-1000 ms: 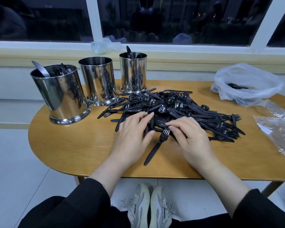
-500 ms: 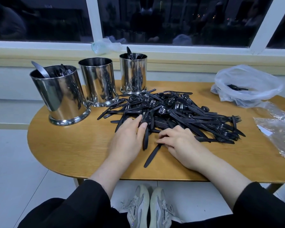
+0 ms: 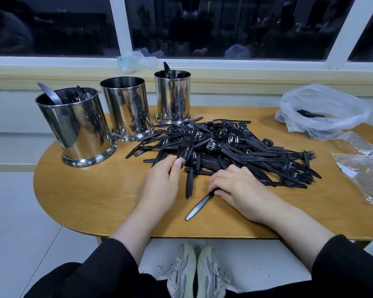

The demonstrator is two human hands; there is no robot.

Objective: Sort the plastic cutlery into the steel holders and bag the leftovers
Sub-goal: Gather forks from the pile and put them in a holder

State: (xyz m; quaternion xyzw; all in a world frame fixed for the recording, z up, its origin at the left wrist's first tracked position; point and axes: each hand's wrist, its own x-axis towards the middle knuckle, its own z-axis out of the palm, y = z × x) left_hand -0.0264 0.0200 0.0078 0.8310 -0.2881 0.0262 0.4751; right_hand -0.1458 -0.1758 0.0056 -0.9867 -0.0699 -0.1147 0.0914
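Note:
A heap of black plastic cutlery point(image 3: 230, 147) covers the middle of the wooden table point(image 3: 91, 194). Three steel holders stand at the back left: the left holder point(image 3: 78, 130) with some cutlery in it, the middle holder point(image 3: 127, 108), and the right holder point(image 3: 172, 97) with a few pieces. My left hand point(image 3: 162, 186) pinches a black fork point(image 3: 184, 152) at the heap's near edge. My right hand point(image 3: 239, 190) grips a black piece point(image 3: 199, 206) whose handle points toward me. A white plastic bag point(image 3: 323, 110) at the back right holds a few black pieces.
A crumpled clear plastic wrapper point(image 3: 366, 168) lies at the table's right edge. Another clear bag point(image 3: 136, 61) sits on the windowsill behind the holders. A window and wall close off the far side. My shoes point(image 3: 194, 274) show under the near edge.
My left hand has gone from lying flat on the heap to pinching a fork. My right hand drew back toward me and curled round a black piece.

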